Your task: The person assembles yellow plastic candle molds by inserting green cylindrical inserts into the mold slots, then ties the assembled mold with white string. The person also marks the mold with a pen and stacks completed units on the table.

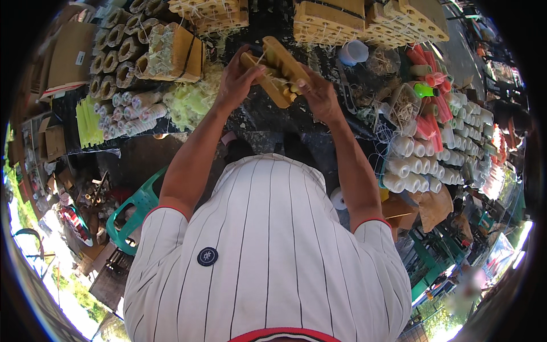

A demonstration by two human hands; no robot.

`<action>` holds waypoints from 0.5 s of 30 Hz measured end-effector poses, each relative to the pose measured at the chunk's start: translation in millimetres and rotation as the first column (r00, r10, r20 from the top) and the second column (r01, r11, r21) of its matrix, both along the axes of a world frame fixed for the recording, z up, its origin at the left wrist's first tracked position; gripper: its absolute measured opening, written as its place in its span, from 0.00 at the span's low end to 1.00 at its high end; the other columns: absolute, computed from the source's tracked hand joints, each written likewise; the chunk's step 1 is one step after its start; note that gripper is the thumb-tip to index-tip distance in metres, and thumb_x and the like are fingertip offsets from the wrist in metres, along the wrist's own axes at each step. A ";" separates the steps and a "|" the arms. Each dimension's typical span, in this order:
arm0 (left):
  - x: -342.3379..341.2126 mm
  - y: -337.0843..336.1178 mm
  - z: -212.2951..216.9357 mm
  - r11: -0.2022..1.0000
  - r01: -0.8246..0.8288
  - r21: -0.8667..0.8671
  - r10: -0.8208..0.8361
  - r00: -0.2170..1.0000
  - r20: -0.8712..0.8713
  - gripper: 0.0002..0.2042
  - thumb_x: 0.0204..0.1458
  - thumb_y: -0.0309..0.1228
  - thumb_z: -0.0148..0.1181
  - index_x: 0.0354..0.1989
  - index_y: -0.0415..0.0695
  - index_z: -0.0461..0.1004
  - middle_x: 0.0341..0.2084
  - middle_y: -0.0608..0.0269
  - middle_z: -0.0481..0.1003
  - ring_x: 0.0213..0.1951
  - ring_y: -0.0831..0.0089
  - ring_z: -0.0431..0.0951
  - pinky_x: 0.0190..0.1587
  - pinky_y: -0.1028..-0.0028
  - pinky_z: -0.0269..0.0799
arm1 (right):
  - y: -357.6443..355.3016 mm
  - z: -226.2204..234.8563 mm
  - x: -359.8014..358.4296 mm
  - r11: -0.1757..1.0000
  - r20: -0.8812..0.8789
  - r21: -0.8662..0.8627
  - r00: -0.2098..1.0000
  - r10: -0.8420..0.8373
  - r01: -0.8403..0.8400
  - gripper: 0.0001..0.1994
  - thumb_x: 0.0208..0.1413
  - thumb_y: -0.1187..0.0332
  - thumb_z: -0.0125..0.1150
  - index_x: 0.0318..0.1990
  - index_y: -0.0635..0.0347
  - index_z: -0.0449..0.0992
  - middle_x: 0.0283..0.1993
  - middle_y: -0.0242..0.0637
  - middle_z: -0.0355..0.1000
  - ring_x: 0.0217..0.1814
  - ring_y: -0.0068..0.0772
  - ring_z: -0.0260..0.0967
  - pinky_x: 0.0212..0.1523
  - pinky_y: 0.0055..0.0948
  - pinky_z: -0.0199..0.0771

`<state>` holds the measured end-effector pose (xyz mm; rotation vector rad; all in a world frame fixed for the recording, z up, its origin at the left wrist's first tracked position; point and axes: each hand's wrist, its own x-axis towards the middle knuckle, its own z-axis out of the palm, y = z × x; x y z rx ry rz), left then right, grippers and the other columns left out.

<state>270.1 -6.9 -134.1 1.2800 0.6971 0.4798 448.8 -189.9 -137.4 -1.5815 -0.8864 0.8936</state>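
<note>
- The left grip [235, 82] is clamped on the left slab [274, 90], a yellow, wood-like piece, thumb across its upper face.
- The right grip [320, 98] is clamped on the right slab [286, 61], a matching yellow piece, thumb pressed near its lower end.
- Both slabs lie between the two grips, side by side and slanted, with a dark gap between them; whether they touch at the lower end I cannot tell.
- Below both grips spreads the black counter [268, 121], littered with small flecks.
- Just left of the left grip lie pale yellow scraps [194, 102]; past them are wrapped rolls [128, 117] and yellow-green sticks [89, 122].
- Up and left of the left grip stand a banded block [188, 54] and a stack of brown tubes [108, 71].
- Beyond the right grip sit a holed block [327, 20] and a pale cup [354, 52].
- Just right of the right grip rests a long metal tool [345, 88].
- Farther right of it are a bin of thin sticks [404, 108], a bright green object [424, 90], pink lengths [430, 128] and, nearer the body, white rolls [413, 165].
</note>
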 end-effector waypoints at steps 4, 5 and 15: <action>-26.7 -0.2 -25.8 0.970 -0.009 0.242 0.045 0.989 -0.144 0.39 0.63 0.37 0.63 0.78 0.37 0.51 0.61 0.53 0.70 0.57 0.66 0.77 0.57 0.65 0.79 | 1.0 4.0 11.0 1.000 -0.020 -0.015 1.000 0.011 -0.011 0.28 0.72 0.56 0.58 0.71 0.68 0.69 0.57 0.42 0.79 0.60 0.27 0.72 0.62 0.30 0.71; -31.8 -3.0 -27.8 0.970 -0.021 0.240 0.061 0.986 -0.158 0.39 0.62 0.36 0.62 0.78 0.37 0.51 0.62 0.51 0.70 0.57 0.66 0.77 0.57 0.66 0.79 | 2.0 4.0 10.9 0.998 0.011 -0.033 0.999 0.051 -0.050 0.28 0.72 0.57 0.58 0.70 0.68 0.69 0.57 0.42 0.79 0.60 0.27 0.71 0.61 0.29 0.71; -29.4 -20.7 5.6 0.953 -0.129 0.275 0.209 0.936 -0.284 0.22 0.61 0.36 0.62 0.63 0.41 0.75 0.37 0.51 0.81 0.38 0.66 0.82 0.53 0.64 0.78 | 7.9 28.8 -17.0 0.998 0.305 -0.065 0.952 0.009 0.011 0.20 0.72 0.62 0.57 0.64 0.68 0.73 0.45 0.56 0.81 0.45 0.43 0.82 0.46 0.38 0.79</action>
